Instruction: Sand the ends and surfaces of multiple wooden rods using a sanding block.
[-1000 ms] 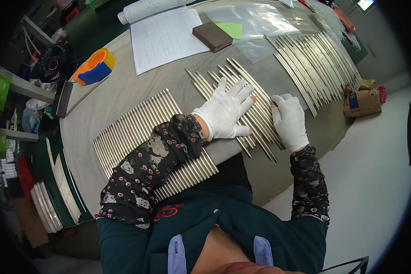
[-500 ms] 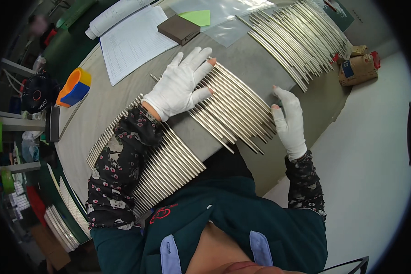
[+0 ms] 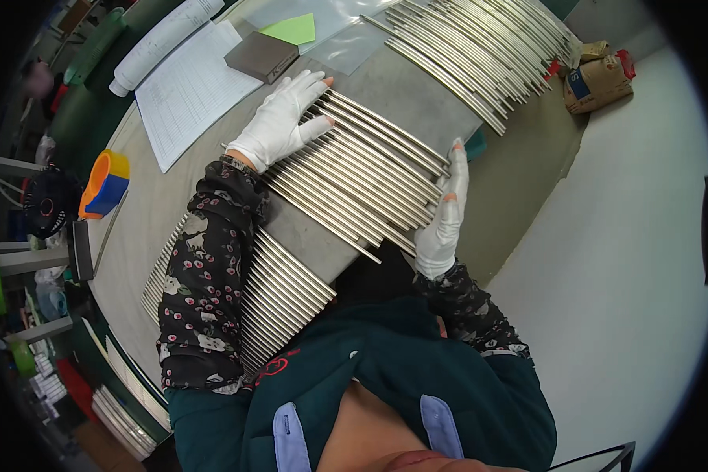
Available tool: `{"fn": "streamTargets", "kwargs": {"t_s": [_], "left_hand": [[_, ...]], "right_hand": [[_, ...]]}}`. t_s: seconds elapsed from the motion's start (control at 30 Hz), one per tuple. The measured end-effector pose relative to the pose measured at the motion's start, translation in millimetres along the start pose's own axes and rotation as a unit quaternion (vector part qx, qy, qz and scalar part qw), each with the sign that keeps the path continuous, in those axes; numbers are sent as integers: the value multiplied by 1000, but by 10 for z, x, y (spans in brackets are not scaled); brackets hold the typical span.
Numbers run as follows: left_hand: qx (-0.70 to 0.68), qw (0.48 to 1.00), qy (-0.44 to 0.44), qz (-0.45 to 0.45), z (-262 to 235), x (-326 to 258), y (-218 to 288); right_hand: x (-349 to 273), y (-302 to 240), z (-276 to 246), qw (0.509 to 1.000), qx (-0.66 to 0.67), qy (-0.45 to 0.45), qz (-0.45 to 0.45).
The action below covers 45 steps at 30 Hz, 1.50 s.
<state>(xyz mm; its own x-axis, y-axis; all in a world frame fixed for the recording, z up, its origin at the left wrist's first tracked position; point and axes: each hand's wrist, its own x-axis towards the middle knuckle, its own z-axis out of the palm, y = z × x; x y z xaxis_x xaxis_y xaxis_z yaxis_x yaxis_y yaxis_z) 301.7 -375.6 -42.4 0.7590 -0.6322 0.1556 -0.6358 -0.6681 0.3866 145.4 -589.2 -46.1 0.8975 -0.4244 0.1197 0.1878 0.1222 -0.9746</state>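
My left hand (image 3: 283,122), in a white glove with bare thumb and index fingertips, lies on the far left part of the middle row of metal rods (image 3: 362,177). Its fingers are stretched out and the thumb stands apart. My right hand (image 3: 444,216), gloved the same way, is held on edge against the right ends of that row, with fingers straight and pointing away from me. The silvery rods lie side by side across the grey tabletop (image 3: 311,236). Another row of rods (image 3: 287,295) lies nearer me, partly hidden by my left forearm.
More rods (image 3: 476,55) lie at the far right, near clear plastic sheeting (image 3: 346,51). A dark block (image 3: 261,57), green paper (image 3: 291,29) and a ruled sheet (image 3: 185,90) lie at the back. A yellow and blue ring-shaped item (image 3: 105,185) stands left; a brown package (image 3: 598,82) is far right.
My right hand has moved left from beside the rods to touch their right ends. Those ends look more even. My left hand stays on the row, and the whole view has shifted slightly.
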Motion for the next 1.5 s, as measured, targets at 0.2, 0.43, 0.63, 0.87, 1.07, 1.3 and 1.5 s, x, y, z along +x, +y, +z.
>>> {"fn": "streamTargets", "kwargs": {"t_s": [0.2, 0.43, 0.63, 0.87, 1.07, 1.3, 1.5], "left_hand": [[-96, 995, -5, -9, -83, -111, 0], [-82, 996, 18, -9, -370, -648, -328], [-138, 988, 10, -62, -282, -823, -295], [-68, 996, 22, -53, -191, -753, 62], [119, 992, -13, 46, -26, -527, 509], [198, 977, -13, 75, 52, -484, 544], [163, 979, -36, 120, 20, -615, 499]], "right_hand": [[-53, 333, -160, 987, -57, -74, -132], [-258, 395, -217, 979, -31, -70, -189], [-245, 418, 45, 958, -135, -43, -249], [-183, 327, -16, 945, -177, -41, -270], [603, -15, -161, 841, -398, -145, -336], [768, 14, 192, 743, -564, -255, -255], [500, -35, 128, 751, -550, -264, -253]]}}
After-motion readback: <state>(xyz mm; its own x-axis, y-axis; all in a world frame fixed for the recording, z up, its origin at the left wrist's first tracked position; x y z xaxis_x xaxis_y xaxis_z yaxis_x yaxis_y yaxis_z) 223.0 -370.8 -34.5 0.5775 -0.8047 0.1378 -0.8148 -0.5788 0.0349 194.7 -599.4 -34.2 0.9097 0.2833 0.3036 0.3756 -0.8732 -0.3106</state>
